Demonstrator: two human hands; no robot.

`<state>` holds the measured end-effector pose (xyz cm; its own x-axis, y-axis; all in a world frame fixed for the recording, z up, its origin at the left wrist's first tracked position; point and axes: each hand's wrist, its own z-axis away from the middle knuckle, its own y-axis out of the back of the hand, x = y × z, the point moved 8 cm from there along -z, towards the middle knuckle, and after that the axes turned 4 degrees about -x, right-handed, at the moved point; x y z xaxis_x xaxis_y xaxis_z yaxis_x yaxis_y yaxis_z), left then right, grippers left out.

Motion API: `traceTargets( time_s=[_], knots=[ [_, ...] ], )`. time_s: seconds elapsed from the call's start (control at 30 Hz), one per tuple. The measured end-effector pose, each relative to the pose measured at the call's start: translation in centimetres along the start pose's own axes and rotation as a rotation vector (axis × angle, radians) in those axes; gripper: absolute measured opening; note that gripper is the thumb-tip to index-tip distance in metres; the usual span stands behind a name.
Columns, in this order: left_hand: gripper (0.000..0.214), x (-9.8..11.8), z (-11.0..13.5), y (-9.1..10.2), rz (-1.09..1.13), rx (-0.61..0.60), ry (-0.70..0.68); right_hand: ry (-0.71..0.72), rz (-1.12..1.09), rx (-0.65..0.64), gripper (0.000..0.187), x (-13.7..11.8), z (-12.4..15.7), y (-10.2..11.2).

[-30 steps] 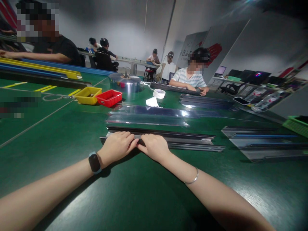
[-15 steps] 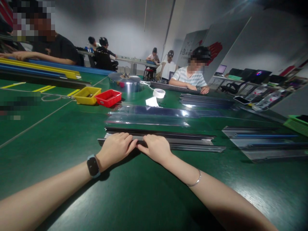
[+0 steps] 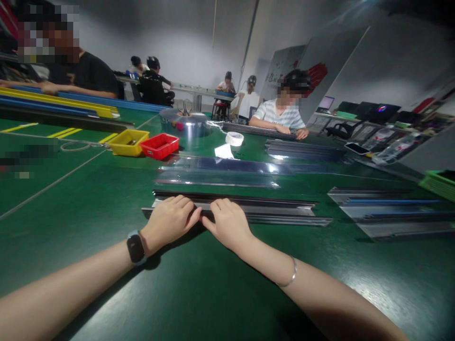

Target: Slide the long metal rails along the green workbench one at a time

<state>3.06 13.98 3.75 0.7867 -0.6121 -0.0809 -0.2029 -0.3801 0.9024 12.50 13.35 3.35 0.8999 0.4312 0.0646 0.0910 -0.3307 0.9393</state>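
A long dark channel-shaped profile (image 3: 280,213) with a pale inner face lies crosswise on the green table (image 3: 227,293). Its left part is gripped by my left hand (image 3: 174,218), fingers curled over the near edge and thumb along the front. Close beside it, my right hand (image 3: 229,220) grips the same edge near the middle, the two thumbs almost touching. The fingertips of both hands are partly hidden inside the channel. Just beyond the profile lie clear plastic strips (image 3: 216,178), flat and shiny.
More profiles (image 3: 384,208) lie at the right, others (image 3: 302,149) farther back. A yellow bin (image 3: 128,144), a red bin (image 3: 160,148), a tape roll (image 3: 234,138) and a large film roll (image 3: 183,125) with scissors (image 3: 185,108) stand beyond. A co-worker (image 3: 280,113) sits across the table.
Both my hands and the profile have shifted very slightly left. The grip looks the same. At far left, the co-worker's hand has moved a little to the right.
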Motion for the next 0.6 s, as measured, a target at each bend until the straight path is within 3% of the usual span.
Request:
traceTargets(
  time_s=[0.6],
  knots=[
    [0.033, 0.24, 0.1, -0.36, -0.028, -0.061, 0.017, 0.074, -0.028, 0.045, 0.033, 0.12, 0.02, -0.6]
  ],
)
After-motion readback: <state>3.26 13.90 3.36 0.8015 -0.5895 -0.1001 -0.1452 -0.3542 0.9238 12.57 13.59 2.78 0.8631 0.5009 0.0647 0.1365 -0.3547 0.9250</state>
